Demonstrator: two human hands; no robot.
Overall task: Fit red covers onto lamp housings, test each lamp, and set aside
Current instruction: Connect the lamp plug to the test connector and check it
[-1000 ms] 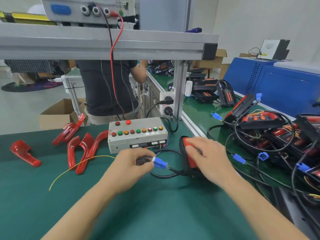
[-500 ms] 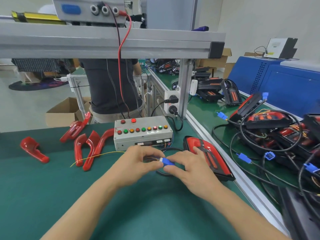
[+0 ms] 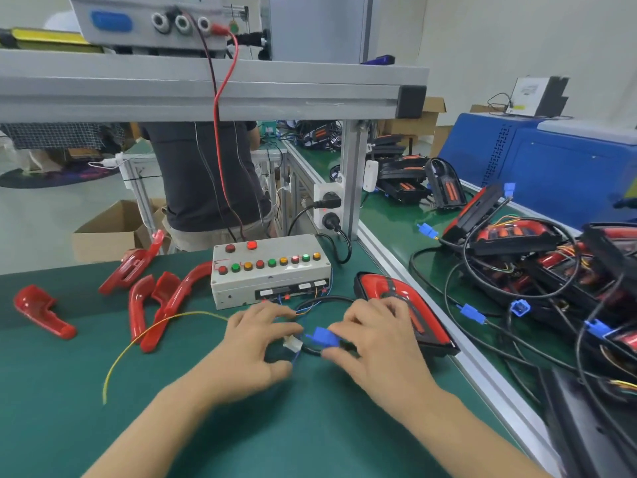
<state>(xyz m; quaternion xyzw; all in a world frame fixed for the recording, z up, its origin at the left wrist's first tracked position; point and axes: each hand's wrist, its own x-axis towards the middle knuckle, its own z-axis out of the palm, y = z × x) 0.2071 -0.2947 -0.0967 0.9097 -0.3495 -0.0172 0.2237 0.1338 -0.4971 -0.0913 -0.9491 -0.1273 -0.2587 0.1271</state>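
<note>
A lamp (image 3: 403, 305) with its red cover fitted lies on the green bench mat (image 3: 310, 426), just right of a grey test box (image 3: 272, 270) studded with coloured buttons. In front of it, the right hand (image 3: 375, 343) pinches a blue connector (image 3: 322, 338) on the lamp's black cable; the left hand (image 3: 255, 350) pinches a small white plug (image 3: 293, 343) – the two parted by a narrow gap. Loose red covers (image 3: 155, 298) lie to the left, by a yellow wire (image 3: 144, 339). Wired lamps (image 3: 537, 257) are heaped far right.

The left hand (image 3: 253, 343) pinches a white plug (image 3: 293, 343); the right hand (image 3: 375, 343) pinches a blue connector (image 3: 322, 337).
</note>
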